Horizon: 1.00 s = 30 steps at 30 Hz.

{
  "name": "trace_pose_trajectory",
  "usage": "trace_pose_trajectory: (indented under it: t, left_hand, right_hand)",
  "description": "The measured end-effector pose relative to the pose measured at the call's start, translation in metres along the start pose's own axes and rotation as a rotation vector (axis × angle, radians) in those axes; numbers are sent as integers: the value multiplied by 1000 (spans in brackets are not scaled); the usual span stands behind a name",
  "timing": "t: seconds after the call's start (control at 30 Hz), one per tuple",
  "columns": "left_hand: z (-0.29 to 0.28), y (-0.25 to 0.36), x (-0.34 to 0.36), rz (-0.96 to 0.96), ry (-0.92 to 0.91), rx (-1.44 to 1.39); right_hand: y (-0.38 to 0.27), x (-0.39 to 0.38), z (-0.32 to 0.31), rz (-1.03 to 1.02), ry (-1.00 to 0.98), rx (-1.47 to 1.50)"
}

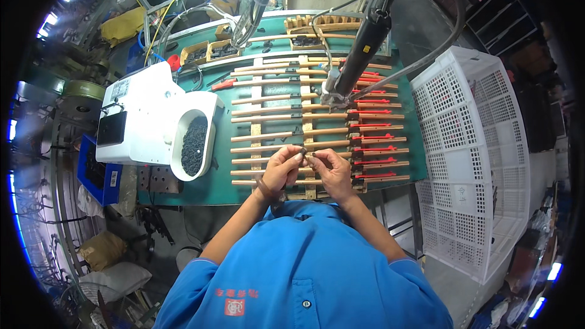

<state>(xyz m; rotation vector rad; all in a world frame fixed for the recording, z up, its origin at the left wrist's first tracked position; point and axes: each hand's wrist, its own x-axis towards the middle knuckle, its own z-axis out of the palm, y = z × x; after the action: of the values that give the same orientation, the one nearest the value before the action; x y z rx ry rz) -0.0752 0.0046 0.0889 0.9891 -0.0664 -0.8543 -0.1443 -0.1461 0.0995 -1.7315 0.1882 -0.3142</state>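
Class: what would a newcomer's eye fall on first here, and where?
Probably the bright red pieces toward the right ends of wooden rods set over the green table. Left of the rods stands a white machine; right of the table, a large white crate.

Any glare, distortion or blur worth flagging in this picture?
Head view: dark, smeary rim; strip light blown out near the right edge; white machine very bright, nearly washed out; crate bent by the fisheye. Also head view: left hand and right hand fairly clear, but the small piece at their fingertips is too small to identify.
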Motion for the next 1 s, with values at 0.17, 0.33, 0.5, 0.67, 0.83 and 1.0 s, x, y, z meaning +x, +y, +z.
trace_pose_trajectory:
  t: [0.17, 0.33, 0.5, 0.67, 0.83, 1.0]
  left_hand:
    - [-5, -4, -6, -36, -77, 110]
    - [-16, -12, -12, -96, -38, -101]
    - [-34, -26, -10, -26, 20, -40]
    - [-36, -13, -16, -67, 69, -51]
    - [-44, -5, -20, -120, 97, -130]
    - [-58, -15, -12, -93, 112, -181]
  right_hand:
    - [-13, -1, 2, -70, -12, -176]
    - [-16, 2, 3, -74, -56, -286]
    - [-18, 3, 16, -55, -125, -383]
    - [-20, 9, 25, -368, -224, -747]
    - [-20, 14, 41, -396, -264, -919]
    - [-24, 15, 46, -282, -258, -813]
